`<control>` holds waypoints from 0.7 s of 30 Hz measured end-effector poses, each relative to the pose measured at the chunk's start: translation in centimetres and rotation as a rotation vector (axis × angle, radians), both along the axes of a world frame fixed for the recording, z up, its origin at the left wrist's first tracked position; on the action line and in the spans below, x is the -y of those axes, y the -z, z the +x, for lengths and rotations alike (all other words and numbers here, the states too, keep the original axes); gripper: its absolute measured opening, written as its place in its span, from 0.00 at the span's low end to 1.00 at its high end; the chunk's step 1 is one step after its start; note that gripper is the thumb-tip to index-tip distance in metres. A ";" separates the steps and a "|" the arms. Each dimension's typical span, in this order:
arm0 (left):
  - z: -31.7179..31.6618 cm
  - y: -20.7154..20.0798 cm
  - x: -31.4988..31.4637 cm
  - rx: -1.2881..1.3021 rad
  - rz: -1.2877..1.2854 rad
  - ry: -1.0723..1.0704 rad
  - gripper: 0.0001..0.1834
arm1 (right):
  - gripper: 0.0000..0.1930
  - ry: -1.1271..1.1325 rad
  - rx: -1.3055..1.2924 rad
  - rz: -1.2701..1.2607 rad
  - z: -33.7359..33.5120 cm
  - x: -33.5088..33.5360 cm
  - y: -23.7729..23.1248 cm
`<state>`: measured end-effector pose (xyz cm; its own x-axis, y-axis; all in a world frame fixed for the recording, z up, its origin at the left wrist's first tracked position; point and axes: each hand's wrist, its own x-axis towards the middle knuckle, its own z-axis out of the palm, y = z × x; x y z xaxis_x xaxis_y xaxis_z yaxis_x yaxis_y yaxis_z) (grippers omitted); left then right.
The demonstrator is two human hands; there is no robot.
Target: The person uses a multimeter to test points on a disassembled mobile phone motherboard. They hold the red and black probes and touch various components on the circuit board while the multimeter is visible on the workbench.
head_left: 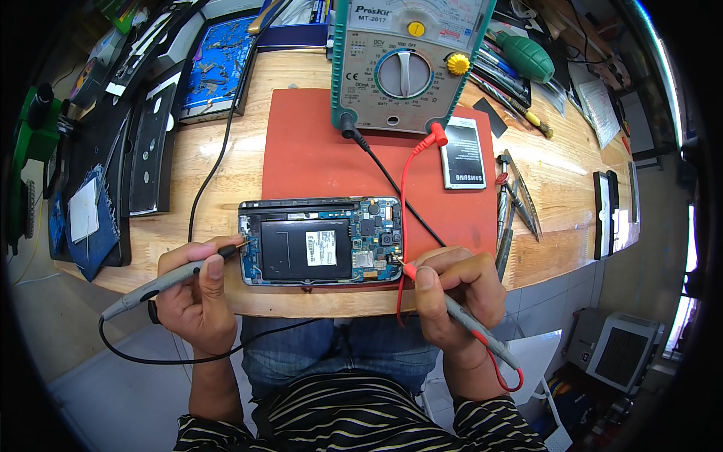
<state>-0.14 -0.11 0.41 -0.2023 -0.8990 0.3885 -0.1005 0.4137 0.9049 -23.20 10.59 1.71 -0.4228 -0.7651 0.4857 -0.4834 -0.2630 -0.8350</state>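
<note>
An opened smartphone (297, 245), its circuit board bare, lies sideways at the near edge of an orange-red mat (316, 169). My left hand (197, 290) is closed round a grey test probe with a black tip (162, 282), whose point meets the phone's left end. Closed round a grey test probe with a red tip (468, 320), my right hand (463, 290) brings its point to the board's lower right corner. Black and red leads plug into an analog multimeter (407, 75) at the mat's far side. A phone battery (462, 154) lies right of the meter.
Tweezers (523, 196) and other slim tools lie right of the mat. A blue tray of small parts (216, 64) sits far left, near a black case (153, 151). A green rubber blower (525, 56) rests far right. The black lead loops below the table edge.
</note>
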 end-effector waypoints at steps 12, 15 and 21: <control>-0.1 -0.1 0.0 0.006 0.006 -0.006 0.07 | 0.13 0.008 0.002 0.019 0.1 0.0 -0.2; 0.0 0.0 -0.1 0.002 0.005 -0.001 0.07 | 0.13 0.004 0.009 0.025 0.0 0.0 -0.2; 0.0 0.1 -0.1 -0.010 0.007 0.000 0.07 | 0.12 0.001 0.027 -0.020 0.0 0.1 -0.1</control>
<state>-0.17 -0.04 0.36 -0.1985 -0.9015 0.3845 -0.0911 0.4075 0.9086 -23.17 10.54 1.78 -0.4370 -0.7548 0.4892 -0.4611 -0.2790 -0.8423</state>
